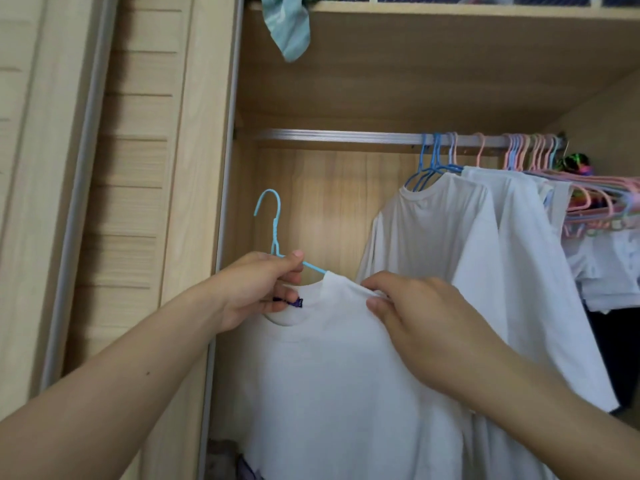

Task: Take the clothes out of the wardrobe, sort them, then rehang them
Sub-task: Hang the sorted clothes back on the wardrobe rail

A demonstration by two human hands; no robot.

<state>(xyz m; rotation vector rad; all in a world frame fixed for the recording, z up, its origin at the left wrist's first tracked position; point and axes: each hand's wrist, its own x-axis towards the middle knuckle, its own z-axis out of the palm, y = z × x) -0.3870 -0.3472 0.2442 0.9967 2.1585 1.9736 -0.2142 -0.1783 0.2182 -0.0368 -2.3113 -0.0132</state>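
Note:
A white T-shirt (332,382) hangs in front of me on a light blue wire hanger (275,223), below the wardrobe rail (332,136). My left hand (256,289) grips the hanger at its neck, beside the shirt's collar and its dark label. My right hand (412,310) pinches the shirt's shoulder fabric by the collar. The hanger's hook points up and is free of the rail. Its right half is hidden inside the shirt.
White shirts (450,244) hang on blue hangers at the rail's right half. Several pink and blue empty hangers (602,199) crowd the far right. A teal cloth (289,29) droops from the upper shelf. The sliding door (114,202) stands at left.

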